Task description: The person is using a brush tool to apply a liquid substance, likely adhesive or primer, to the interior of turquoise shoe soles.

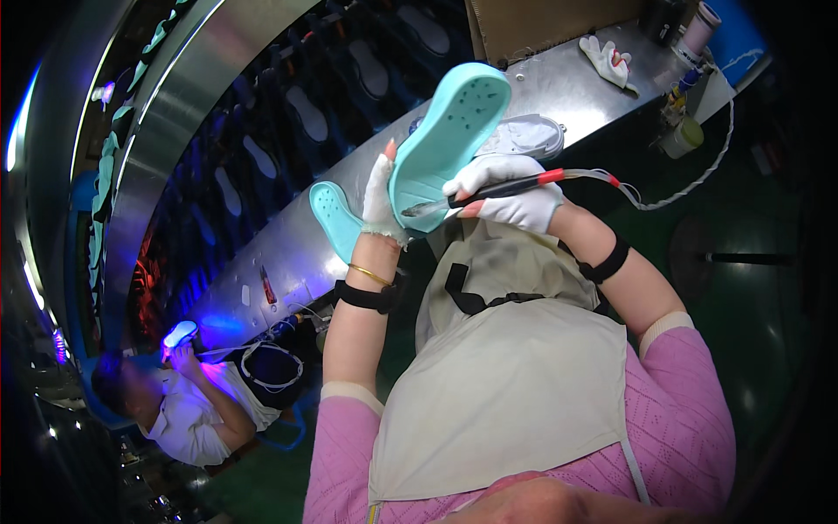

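Dim factory light surrounds us, and a long steel tabletop point(559, 83) curves away ahead, running beside a dark conveyor point(288, 148) that carries a row of shoe soles. We count two mint-green clog shoes: one raised clog point(449, 144) in our hands and a second clog point(334, 218) lying on the tabletop just beside our left wrist. We count two hands of our own, both in white gloves. Our left hand point(381, 203) is closed around the raised clog's lower edge, holding it up in front of our chest with its sole toward us. Our right hand point(511, 192) is clenched around one pen-shaped tool point(489, 192) with a red band, its tip touching the clog; one clear hose point(663, 196) trails from the tool toward the right. On the tabletop we also see one white shoe point(528, 135) behind the raised clog, one spare pair of gloves point(608, 59) and one cardboard box point(550, 22). At lower left one other person point(175, 402) holds a shoe under violet light.
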`<state>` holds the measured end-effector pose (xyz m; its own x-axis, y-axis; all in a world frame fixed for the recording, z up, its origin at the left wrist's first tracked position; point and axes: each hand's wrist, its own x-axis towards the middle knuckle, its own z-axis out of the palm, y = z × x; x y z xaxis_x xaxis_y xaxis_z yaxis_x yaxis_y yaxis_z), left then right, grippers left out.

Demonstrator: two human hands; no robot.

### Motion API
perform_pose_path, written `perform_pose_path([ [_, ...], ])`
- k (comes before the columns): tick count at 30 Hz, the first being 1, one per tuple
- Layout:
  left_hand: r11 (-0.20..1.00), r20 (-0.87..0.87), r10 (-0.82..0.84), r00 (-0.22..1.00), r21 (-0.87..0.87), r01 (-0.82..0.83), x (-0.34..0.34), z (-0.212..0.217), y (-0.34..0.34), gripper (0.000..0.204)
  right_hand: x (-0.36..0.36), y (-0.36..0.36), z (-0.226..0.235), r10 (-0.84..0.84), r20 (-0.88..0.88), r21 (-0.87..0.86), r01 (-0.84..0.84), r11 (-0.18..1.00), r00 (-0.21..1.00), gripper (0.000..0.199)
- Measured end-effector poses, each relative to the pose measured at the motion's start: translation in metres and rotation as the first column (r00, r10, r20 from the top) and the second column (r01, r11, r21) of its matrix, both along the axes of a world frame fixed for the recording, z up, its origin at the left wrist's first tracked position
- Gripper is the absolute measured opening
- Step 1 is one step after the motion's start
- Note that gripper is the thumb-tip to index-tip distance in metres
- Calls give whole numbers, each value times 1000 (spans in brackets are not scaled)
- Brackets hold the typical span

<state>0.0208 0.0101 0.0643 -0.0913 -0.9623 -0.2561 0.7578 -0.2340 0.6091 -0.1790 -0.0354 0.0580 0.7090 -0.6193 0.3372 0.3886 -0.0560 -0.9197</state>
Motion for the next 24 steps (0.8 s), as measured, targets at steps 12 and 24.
perform_pose_path([
  [12, 961, 480, -110, 871, 276, -30, -13, 31, 3, 57, -7, -22, 19, 125, -295, -183, -184, 966, 947, 16],
  [24, 975, -239, 43, 970, -202, -93, -12, -11, 24, 65, 18, 10, 8, -256, -183, -130, 235, 963, 949, 7],
])
